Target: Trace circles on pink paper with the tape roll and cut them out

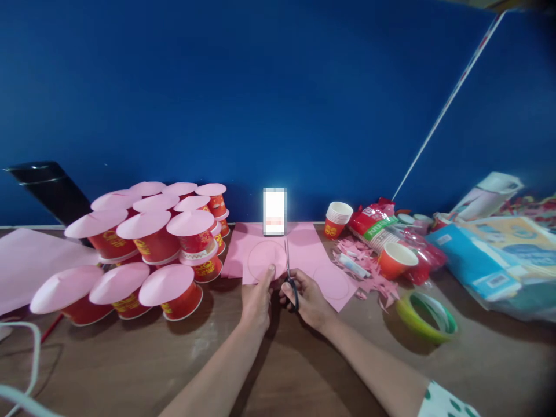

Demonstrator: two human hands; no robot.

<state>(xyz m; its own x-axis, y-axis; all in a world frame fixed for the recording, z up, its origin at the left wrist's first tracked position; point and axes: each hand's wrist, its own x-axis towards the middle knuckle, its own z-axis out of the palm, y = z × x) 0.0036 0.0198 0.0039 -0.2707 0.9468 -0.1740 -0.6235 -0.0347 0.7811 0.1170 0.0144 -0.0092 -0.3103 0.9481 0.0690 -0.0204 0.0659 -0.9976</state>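
My left hand [259, 295] grips a piece of pink paper [264, 258] by its lower edge, the thumb lying on top. A circle is drawn on that paper. In my right hand [309, 298] is a pair of scissors [294, 292] with dark handles, its blades pointing away from me along the paper's right edge. Whether the blades are parted is too small to tell. Under and behind the held piece lie more pink sheets [309, 243], and one at the right carries another drawn circle.
At left stand several red paper cups [182, 301] topped with pink paper cones [167, 284]. To the right are stacked cups [337, 220], pink scraps [369, 272], a glue stick [353, 265], a lone cup [396, 260], a tape roll [428, 315] and a blue package [471, 260]. A blue wall [260, 104] rises behind.
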